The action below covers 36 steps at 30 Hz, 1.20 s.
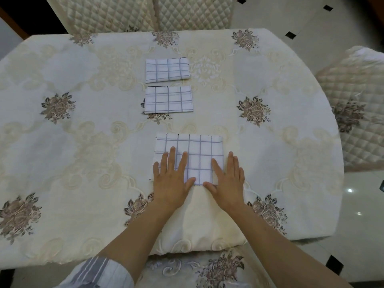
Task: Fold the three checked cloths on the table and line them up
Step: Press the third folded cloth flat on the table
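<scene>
- The far cloth (167, 70) is white with thin blue-grey checks. It is folded into a small flat rectangle, long side running left to right, and lies on the far middle of the table (83, 142).
- The middle cloth (168, 99) has the same pattern and the same small folded shape. It lies just nearer, with a narrow gap between them and left edges roughly aligned.
- The near cloth (195, 150) is folded into a larger, nearly square shape. It lies flat, well apart from the other two and set slightly to the right.

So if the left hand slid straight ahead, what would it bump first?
Probably the middle cloth. The left hand lies flat on the near cloth, fingers pointing that way across the table.
</scene>
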{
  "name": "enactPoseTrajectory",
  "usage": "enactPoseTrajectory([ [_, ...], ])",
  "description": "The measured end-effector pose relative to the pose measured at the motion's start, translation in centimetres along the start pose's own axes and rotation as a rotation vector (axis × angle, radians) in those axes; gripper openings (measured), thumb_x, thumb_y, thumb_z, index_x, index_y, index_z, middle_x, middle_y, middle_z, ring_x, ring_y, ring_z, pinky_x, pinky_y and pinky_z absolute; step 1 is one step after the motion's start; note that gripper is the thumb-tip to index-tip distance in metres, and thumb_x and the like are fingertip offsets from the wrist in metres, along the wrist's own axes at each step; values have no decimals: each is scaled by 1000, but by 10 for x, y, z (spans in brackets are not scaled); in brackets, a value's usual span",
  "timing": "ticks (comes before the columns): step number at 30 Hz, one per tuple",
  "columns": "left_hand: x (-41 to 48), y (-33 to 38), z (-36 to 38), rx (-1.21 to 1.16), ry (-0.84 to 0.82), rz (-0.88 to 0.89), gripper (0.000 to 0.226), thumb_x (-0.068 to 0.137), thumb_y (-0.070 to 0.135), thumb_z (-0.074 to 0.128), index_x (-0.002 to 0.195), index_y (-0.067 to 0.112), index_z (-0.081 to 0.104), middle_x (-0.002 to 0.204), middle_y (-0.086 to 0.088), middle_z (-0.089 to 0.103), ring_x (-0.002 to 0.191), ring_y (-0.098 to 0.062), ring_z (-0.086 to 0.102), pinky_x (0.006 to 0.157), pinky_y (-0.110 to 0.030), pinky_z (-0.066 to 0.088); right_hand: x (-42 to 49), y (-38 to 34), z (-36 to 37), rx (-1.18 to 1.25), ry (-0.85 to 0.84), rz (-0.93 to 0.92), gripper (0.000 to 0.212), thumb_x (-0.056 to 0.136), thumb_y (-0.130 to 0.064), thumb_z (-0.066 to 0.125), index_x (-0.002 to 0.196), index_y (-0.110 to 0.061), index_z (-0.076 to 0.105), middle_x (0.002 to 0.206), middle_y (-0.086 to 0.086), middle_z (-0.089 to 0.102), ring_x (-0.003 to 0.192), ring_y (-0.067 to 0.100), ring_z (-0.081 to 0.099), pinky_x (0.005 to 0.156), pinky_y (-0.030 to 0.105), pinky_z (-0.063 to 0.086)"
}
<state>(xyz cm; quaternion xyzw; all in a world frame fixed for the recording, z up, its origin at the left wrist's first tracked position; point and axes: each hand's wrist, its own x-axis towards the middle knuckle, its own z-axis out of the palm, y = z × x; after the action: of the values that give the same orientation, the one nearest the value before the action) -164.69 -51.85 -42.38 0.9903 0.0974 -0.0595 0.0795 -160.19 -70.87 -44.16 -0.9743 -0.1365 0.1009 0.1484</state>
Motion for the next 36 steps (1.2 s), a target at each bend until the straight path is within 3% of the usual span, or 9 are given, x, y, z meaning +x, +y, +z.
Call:
enactPoseTrajectory([
  [4,-3,-2,7,32,-13,34,82,87,64,51,155,27,24,163,-12,13,147,-35,17,113,-56,25,-1,1,1,3,-5,16,74,86,-68,42,150,-34,29,161,19,-6,149,35,-5,116,54,8],
  [7,-9,-22,11,54,0,19,78,90,67,42,155,29,21,164,-11,9,147,-35,16,114,-56,20,-3,10,-2,-2,-44,48,70,90,-61,50,151,-39,25,161,18,-11,148,33,-12,117,53,5],
  [12,-22,-67,10,110,15,-27,69,95,62,28,155,30,20,164,-12,11,146,-36,18,114,-57,20,-9,30,-10,-10,-78,53,62,95,-63,35,151,-43,18,161,17,-14,147,33,-15,117,52,3],
  [18,-32,-94,4,74,-18,-118,60,99,52,18,156,35,12,164,-10,9,148,-35,14,116,-58,18,-10,30,-16,33,-71,79,57,99,-36,48,151,-38,26,162,15,-10,148,32,-12,118,52,8],
  [20,-30,-93,0,76,0,-137,59,100,45,22,156,35,9,164,-10,8,148,-35,14,115,-58,19,-10,23,-18,32,-39,86,58,97,-23,50,150,-33,30,162,17,-6,149,32,-7,119,53,10],
  [23,-22,-87,-8,105,24,-99,73,95,27,46,157,33,9,164,-11,5,149,-35,13,115,-57,20,-7,9,-19,37,24,45,61,93,-10,53,149,-26,35,162,18,3,149,33,-1,118,51,12],
  [30,-9,-47,-10,81,-11,85,59,92,43,58,147,31,39,164,-10,10,146,-34,21,112,-56,29,3,-10,-10,-6,-109,-12,66,96,-42,51,153,-32,21,161,15,-12,148,31,-14,118,50,3],
  [36,-14,-67,-2,68,-41,9,74,86,60,58,147,23,39,163,-12,12,144,-36,21,111,-56,28,11,2,-18,5,-154,102,84,86,-66,52,153,-38,12,160,18,-18,147,33,-18,116,52,-1],
])
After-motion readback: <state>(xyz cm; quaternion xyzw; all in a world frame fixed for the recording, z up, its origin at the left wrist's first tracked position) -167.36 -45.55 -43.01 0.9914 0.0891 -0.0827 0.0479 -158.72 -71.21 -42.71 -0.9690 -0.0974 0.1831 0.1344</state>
